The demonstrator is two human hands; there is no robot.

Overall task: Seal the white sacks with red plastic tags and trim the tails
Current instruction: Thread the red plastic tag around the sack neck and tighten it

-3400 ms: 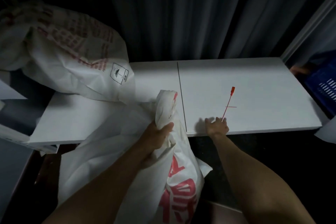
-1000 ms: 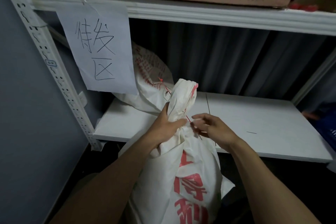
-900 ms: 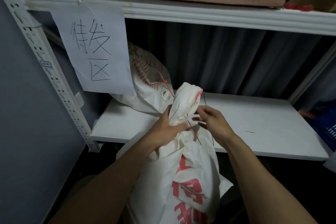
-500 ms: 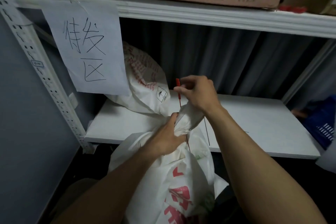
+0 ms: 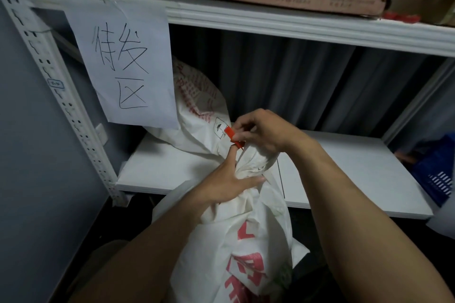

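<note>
Sack (image 5: 243, 248) neck bunched in my left hand (image 5: 227, 179); right-hand fingers (image 5: 242, 135) pinch the red tag (image 5: 232, 136) above it. Next, I'd cinch it tight.

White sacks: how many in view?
2. One sack in front of the shelf, neck bunched in the left hand. A second sack lies on the lower shelf, partly behind the paper sign. Others may be hidden.

Left hand (image 5: 229, 186) clenched with forefinger raised; right hand (image 5: 264, 131) above it, fingers (image 5: 242, 136) pinched
</note>
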